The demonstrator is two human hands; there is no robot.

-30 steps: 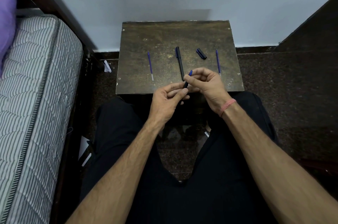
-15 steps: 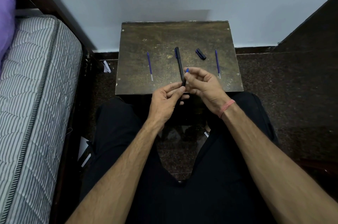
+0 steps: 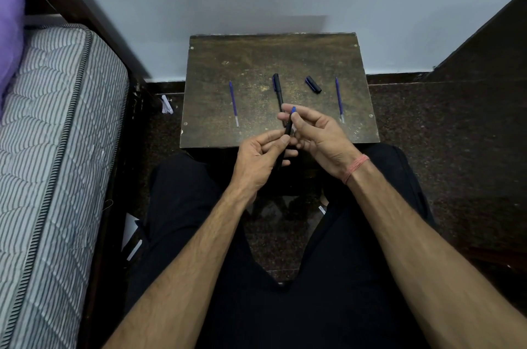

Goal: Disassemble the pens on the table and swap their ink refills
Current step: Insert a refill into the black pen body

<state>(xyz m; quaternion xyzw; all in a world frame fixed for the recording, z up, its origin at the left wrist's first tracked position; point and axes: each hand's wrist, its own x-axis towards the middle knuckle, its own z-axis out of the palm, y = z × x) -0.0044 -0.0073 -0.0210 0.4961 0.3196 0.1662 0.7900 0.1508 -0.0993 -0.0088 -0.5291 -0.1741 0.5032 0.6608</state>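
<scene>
Both hands (left [image 3: 258, 160], right [image 3: 319, 135]) grip one black pen barrel [image 3: 288, 129].

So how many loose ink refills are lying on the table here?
2. One refill lies on the left part of the table, the other refill near its right edge. A third could sit hidden inside a pen barrel.

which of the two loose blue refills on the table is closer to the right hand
The blue refill on the right, lying just past the black cap; its pale tip ends beside the right hand. The other refill lies far left, beyond the black pen.
</scene>
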